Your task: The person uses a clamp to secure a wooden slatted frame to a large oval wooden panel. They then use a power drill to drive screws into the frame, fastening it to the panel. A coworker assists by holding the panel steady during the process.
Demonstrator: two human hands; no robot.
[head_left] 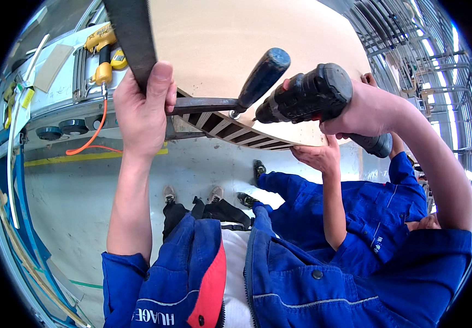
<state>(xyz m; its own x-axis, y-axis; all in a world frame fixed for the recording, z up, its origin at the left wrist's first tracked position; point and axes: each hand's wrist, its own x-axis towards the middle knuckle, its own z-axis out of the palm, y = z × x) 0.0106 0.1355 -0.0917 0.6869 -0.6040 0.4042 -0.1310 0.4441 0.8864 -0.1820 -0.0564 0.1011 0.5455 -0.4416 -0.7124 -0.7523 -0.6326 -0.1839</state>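
Note:
My left hand is closed around a dark steel bar clamp, whose rail rises to the top of the view. The clamp's jaw arm reaches right over the rim of a large pale wooden panel, and its dark handle tilts up and away. My right hand grips a black cordless drill, its nose pointing left toward the clamp's screw end. Whether the drill tip touches the panel is unclear. Below the panel's curved edge shows a ribbed wooden frame.
A co-worker in blue stands at the right, one hand under the panel's edge. At the left, a yellow power tool with an orange hose lies on a bench. Metal racks stand at the far right.

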